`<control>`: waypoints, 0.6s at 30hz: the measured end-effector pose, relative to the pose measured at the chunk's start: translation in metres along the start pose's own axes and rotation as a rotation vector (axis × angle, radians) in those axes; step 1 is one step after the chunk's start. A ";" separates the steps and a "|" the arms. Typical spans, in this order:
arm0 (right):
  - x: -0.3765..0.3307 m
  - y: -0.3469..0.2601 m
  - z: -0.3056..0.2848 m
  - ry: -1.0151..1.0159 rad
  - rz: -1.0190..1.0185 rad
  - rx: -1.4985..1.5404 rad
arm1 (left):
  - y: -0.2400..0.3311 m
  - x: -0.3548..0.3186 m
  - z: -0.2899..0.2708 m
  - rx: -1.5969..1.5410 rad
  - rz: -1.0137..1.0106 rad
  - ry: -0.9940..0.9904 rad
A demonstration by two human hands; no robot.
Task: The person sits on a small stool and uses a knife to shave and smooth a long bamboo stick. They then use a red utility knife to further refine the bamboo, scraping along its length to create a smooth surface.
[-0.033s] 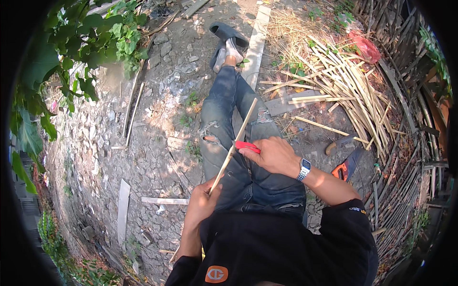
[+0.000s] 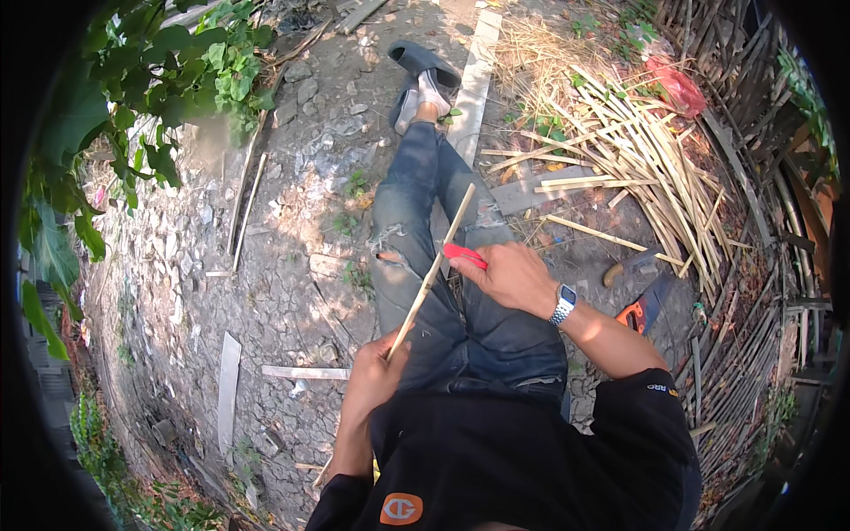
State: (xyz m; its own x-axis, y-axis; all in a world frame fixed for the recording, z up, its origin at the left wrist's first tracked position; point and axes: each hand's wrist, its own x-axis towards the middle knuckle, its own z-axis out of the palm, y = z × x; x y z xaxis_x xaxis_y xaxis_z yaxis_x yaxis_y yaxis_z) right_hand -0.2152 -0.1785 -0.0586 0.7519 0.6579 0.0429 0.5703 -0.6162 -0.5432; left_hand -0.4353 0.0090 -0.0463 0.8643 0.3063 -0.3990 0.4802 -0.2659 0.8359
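My left hand [image 2: 379,365] is closed round the lower end of a thin pale bamboo strip [image 2: 420,303]. The strip slants up and to the right over my outstretched legs in torn jeans [image 2: 403,217]. In my right hand [image 2: 516,280] is a red-handled knife [image 2: 466,257], gripped with the fingers wrapped round it. The knife's front end meets the strip above its middle; its blade can hardly be made out. A silver wristwatch [image 2: 564,303] sits on my right wrist.
To the right lies a heap of pale bamboo strips [image 2: 655,168]. Nearer on that side are a handsaw [image 2: 645,305] with an orange handle and a curved wooden-handled blade [image 2: 627,267]. A long board [image 2: 475,88] runs beyond my feet. Leafy plants [image 2: 133,97] hang at the far left.
My right hand and the knife have shifted slightly away from me along the strip. The left hand has stayed in place, still holding the strip.
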 end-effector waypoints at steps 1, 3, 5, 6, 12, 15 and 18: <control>0.013 0.017 0.000 0.100 0.036 -0.053 | -0.006 -0.001 -0.001 0.063 0.018 -0.009; 0.051 0.093 -0.049 0.002 0.548 0.131 | -0.008 -0.011 -0.009 0.071 0.008 -0.060; 0.050 0.168 -0.044 0.158 0.453 0.142 | -0.001 -0.028 -0.018 -0.046 -0.045 -0.128; 0.049 0.160 -0.048 0.181 0.419 0.216 | -0.006 -0.026 -0.017 -0.098 -0.070 -0.118; 0.023 0.079 -0.044 0.221 0.177 0.511 | -0.010 -0.010 -0.013 -0.208 -0.115 -0.141; 0.010 0.049 -0.045 0.026 0.080 0.409 | -0.007 -0.006 -0.013 -0.164 -0.080 -0.117; 0.007 0.046 -0.032 0.024 0.015 0.398 | -0.007 0.000 -0.013 -0.125 -0.047 -0.115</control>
State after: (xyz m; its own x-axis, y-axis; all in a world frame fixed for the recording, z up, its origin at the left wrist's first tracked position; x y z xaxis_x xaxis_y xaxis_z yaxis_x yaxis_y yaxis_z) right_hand -0.1732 -0.2158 -0.0565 0.7695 0.6368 0.0493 0.3897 -0.4069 -0.8262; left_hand -0.4407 0.0222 -0.0471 0.8561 0.2071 -0.4735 0.5045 -0.1362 0.8526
